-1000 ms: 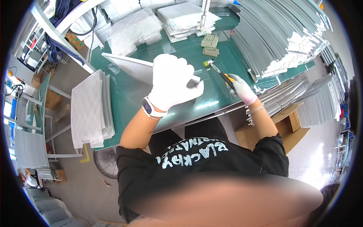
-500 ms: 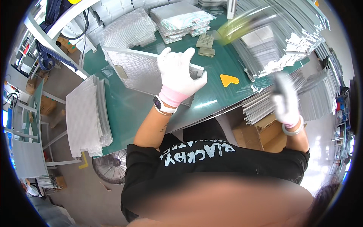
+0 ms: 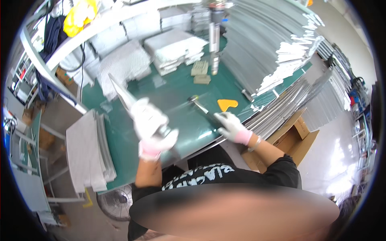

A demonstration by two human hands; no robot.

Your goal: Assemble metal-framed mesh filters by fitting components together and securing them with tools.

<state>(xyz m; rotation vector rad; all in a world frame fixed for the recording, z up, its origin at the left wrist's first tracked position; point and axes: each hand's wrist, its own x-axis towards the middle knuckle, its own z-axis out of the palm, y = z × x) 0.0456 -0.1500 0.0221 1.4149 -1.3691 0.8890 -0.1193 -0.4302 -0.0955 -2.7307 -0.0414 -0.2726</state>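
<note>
My left hand [image 3: 152, 129], in a white glove with a pink cuff, grips a thin grey metal panel [image 3: 124, 96] tilted up on edge above the green table mat [image 3: 169, 100]. My right hand [image 3: 230, 125], gloved the same way, is closed on the dark handle of a small hammer [image 3: 201, 107] whose head rests on the mat. A yellow plastic scraper [image 3: 226, 105] lies on the mat just beyond the right hand.
Stacks of grey mesh panels [image 3: 173, 50] fill the back of the table, long metal strips [image 3: 265, 52] the right side. More panels [image 3: 86, 152] are piled at the left. A cardboard box [image 3: 295, 140] stands at the right, a fan [image 3: 116, 201] on the floor.
The left hand has tipped the panel from flat up onto its edge and drawn it left. The right hand came back from the right side and laid the hammer on the mat.
</note>
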